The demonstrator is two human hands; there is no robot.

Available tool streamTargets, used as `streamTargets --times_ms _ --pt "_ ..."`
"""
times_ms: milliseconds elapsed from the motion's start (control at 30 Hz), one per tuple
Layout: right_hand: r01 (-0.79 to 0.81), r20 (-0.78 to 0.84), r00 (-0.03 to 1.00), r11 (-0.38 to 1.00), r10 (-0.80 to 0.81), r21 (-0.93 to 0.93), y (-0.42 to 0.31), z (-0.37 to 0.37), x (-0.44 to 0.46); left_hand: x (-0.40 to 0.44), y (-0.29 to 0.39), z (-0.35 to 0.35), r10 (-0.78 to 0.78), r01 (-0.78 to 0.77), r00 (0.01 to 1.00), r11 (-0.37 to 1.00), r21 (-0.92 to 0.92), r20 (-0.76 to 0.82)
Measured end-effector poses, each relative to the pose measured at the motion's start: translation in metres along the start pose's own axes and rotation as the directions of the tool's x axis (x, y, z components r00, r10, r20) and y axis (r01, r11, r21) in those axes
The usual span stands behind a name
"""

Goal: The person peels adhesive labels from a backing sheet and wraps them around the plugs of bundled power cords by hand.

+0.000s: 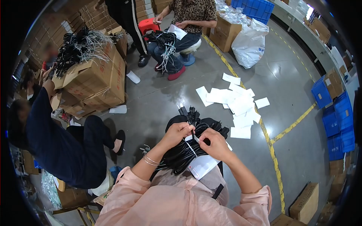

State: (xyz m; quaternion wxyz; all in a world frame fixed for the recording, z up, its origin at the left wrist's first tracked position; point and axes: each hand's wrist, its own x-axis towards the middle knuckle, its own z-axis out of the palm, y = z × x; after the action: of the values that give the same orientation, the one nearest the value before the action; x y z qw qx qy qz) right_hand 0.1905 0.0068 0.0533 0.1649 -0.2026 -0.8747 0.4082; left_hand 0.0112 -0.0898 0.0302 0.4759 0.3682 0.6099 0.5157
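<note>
A thick bundle of black power cables (177,156) lies across my lap, with several plugs (193,113) pointing away from me. My left hand (178,135) is closed, thumb and fingers pinching one black cable near its plug end. Close beside it, my right hand (215,144) is pinched on a small white label (196,139) against that cable. Whether the label is stuck down all round, I cannot tell. A light tie (190,147) runs over the bundle. Under my right wrist, a white label sheet (203,165) rests on my lap.
Loose white sheets (238,103) are scattered on the floor ahead. Cartons (96,81) piled with black cables stand at left, beside a seated person (71,143). Another seated person (192,19) holds cables ahead. Blue crates (337,124) line the right; a white bag (249,45) stands farther off.
</note>
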Motion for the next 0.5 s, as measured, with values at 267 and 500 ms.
streamTargets --times_ms 267,500 --pt "0.053 -0.141 0.988 0.994 -0.066 -0.093 -0.016 0.017 -0.001 -0.012 0.002 0.002 0.057 -0.042 0.993 0.989 0.142 -0.105" --pt "0.041 -0.146 0.988 0.995 -0.054 -0.09 -0.018 0.017 0.001 -0.044 -0.005 0.008 0.22 -0.209 0.963 0.975 0.08 -0.157"
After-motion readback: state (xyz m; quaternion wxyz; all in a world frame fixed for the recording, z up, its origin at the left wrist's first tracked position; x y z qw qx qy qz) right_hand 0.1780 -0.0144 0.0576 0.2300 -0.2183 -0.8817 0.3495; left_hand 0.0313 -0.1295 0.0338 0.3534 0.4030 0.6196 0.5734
